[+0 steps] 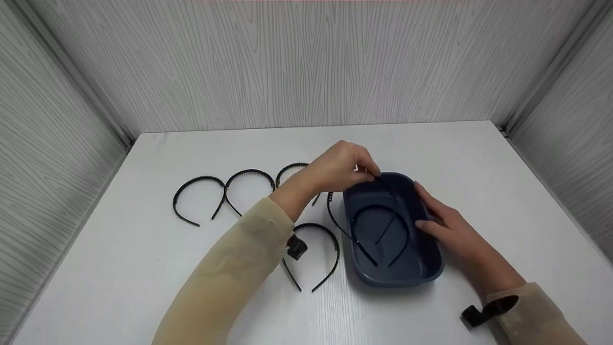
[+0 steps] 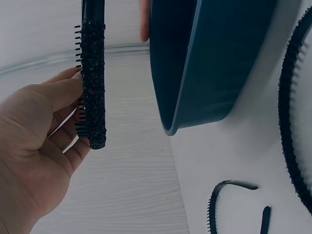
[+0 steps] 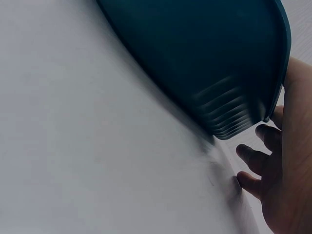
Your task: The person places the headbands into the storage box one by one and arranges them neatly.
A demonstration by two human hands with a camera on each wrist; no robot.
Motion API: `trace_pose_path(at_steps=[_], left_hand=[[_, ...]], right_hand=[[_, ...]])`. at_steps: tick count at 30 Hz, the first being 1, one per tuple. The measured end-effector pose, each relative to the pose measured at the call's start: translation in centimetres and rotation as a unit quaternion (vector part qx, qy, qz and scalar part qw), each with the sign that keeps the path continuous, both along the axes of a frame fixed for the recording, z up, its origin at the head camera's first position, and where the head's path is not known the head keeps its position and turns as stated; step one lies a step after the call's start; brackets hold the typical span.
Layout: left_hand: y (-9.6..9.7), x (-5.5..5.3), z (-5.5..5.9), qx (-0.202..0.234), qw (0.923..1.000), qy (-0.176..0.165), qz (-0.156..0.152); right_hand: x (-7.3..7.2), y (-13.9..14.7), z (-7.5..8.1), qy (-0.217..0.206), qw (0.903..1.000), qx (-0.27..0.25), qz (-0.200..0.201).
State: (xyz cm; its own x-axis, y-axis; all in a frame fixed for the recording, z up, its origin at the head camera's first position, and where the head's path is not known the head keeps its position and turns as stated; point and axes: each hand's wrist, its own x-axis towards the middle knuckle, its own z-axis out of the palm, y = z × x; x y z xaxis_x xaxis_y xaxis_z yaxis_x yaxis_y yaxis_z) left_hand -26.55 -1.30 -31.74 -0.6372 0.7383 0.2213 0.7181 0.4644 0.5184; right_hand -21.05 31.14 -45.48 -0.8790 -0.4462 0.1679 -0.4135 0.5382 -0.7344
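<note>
My left hand (image 1: 337, 165) pinches a black headband (image 2: 92, 87) by its toothed, textured band, thumb against fingers. The band hangs over the blue plastic tub (image 1: 426, 268), its two legs slanting down across the opening in the head view. Inside the tub lies another black headband (image 1: 407, 235). My right hand (image 1: 448, 223) holds the tub's right rim near the far corner, thumb and forefinger at the edge. Its other fingers (image 3: 251, 158) are spread beside the wall in the right wrist view.
On the white table, left of the tub, a headband (image 1: 198, 178), a second headband (image 1: 250, 171) and a third headband (image 1: 292, 165) lie in a row, partly behind my left arm. Another headband (image 1: 335, 239) lies nearer, beside the tub. Grey wood-grain panels (image 1: 306, 62) enclose the table.
</note>
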Motion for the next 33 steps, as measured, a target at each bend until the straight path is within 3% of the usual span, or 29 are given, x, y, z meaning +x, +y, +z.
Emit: trace_pose_path(at_steps=[10, 15, 33], left_hand=[[1.9, -1.0, -2.6, 0.006, 0.9994, -0.03, 0.013], [2.6, -1.3, -3.3, 0.009, 0.999, -0.039, 0.019], [4.5, -1.9, -5.5, -0.004, 0.9998, -0.021, 0.004]], right_hand=[[-0.1, -0.1, -0.2, 0.008, 1.0, 0.004, 0.0], [-0.1, 0.0, -0.1, 0.012, 0.9999, 0.005, -0.003], [-0.1, 0.1, 0.0, 0.005, 0.9999, 0.009, -0.003]])
